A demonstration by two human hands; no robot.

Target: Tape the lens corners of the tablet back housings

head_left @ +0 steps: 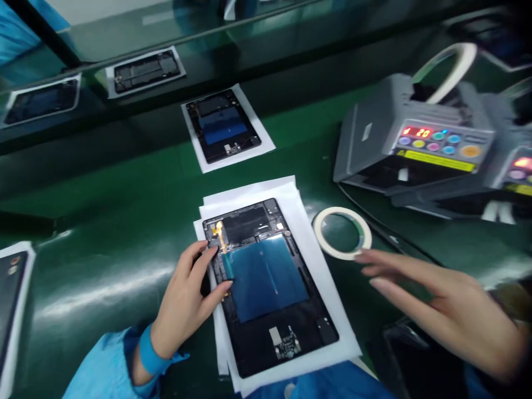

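An opened tablet lies tilted on stacked white sheets, its inside facing up with a blue panel, a gold flex cable and a small circuit board. At its left edge, my left hand grips the tablet, with thumb and index fingertip on the frame; the other fingers are partly hidden. My right hand is off to the right, slightly blurred, fingers stretched out and thumb apart. Its fingertips are at the lower rim of a white tape roll; whether they touch it I cannot tell.
Two grey tape dispensers with lit displays stand at right, a cable running below. Another opened tablet lies on paper beyond; more devices sit on a raised strip behind. A dark device lies at far left.
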